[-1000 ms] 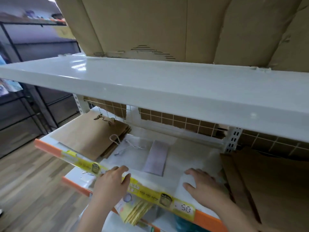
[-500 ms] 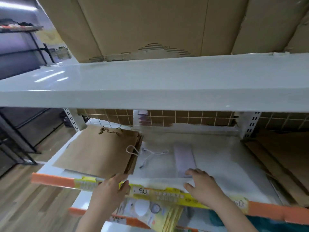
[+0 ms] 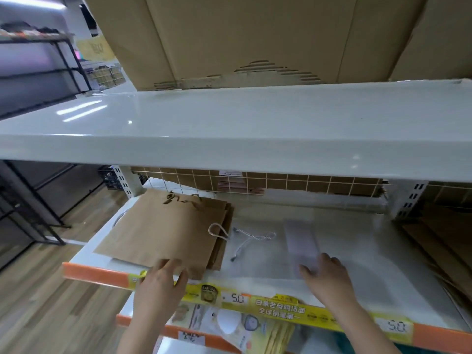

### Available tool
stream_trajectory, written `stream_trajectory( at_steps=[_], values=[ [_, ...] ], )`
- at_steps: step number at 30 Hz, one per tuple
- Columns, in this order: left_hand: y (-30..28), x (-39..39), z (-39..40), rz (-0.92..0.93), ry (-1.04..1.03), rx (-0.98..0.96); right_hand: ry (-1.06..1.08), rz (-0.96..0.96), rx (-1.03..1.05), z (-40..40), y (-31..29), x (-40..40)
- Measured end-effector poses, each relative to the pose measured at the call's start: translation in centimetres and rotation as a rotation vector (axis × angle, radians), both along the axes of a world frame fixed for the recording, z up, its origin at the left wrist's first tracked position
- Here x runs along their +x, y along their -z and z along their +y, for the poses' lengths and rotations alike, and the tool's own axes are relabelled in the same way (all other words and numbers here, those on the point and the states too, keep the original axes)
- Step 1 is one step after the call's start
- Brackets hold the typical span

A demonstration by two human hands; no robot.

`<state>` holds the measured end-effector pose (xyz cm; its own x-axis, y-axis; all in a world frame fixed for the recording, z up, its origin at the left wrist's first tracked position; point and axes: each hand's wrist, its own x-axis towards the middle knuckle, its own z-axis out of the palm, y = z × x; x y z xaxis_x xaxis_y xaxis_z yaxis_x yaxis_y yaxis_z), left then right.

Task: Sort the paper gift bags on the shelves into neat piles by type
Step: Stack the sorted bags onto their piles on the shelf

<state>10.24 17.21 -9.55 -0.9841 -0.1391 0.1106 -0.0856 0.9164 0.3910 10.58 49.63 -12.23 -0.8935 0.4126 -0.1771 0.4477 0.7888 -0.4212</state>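
Observation:
A pile of flat brown paper gift bags (image 3: 163,231) with twine handles lies on the left of the white shelf (image 3: 84,254). To its right lies a flat white bag (image 3: 344,254) with white cord handles (image 3: 251,238) and a pale lilac strip (image 3: 300,237) on it. My left hand (image 3: 159,282) sits at the shelf's front edge, fingers touching the near corner of the brown pile. My right hand (image 3: 328,279) rests flat on the white bag, fingers spread.
A glossy white shelf board (image 3: 255,129) overhangs above, with large cardboard boxes (image 3: 255,37) on it. More brown bags (image 3: 444,238) lie at the right. A yellow and orange price strip (image 3: 281,305) runs along the front edge. A lower shelf holds packaged goods (image 3: 229,325). Black racks (image 3: 38,72) stand left.
The view has swung left and closer. My left hand moved from the price strip up onto the brown pile's near corner. My right hand stays on the white bag.

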Motion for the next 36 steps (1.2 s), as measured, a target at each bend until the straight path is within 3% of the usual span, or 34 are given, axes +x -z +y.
stream_trajectory(
  at_steps=[4,9,19,24,30,33,36],
  values=[
    [0.4,-0.8,-1.3,-0.001,-0.091,0.013,0.042,-0.096,0.133,-1.1,-0.1,-1.7],
    [0.8,-2.6,-3.6,-0.028,-0.205,0.008,0.105,-0.144,0.156,-3.0,-0.1,-3.0],
    [0.9,-8.9,-12.1,-0.111,-0.247,-0.051,0.404,-0.181,-0.033,-4.7,-1.1,-4.8],
    [1.4,-11.6,-14.3,-0.189,-0.243,-0.118,0.549,-0.040,-0.049,-7.7,-1.2,-4.5],
    [1.8,-13.4,-15.2,-0.152,-0.255,-0.166,0.597,0.344,-0.116,-10.2,-0.8,-2.1],
    [1.6,-13.8,-15.6,-0.130,-0.262,-0.087,0.556,0.425,-0.057,-11.2,-0.6,-1.4],
    [1.0,-13.9,-16.2,-0.119,-0.224,0.114,0.521,0.408,-0.007,-11.8,-0.5,-1.1]
  ],
)
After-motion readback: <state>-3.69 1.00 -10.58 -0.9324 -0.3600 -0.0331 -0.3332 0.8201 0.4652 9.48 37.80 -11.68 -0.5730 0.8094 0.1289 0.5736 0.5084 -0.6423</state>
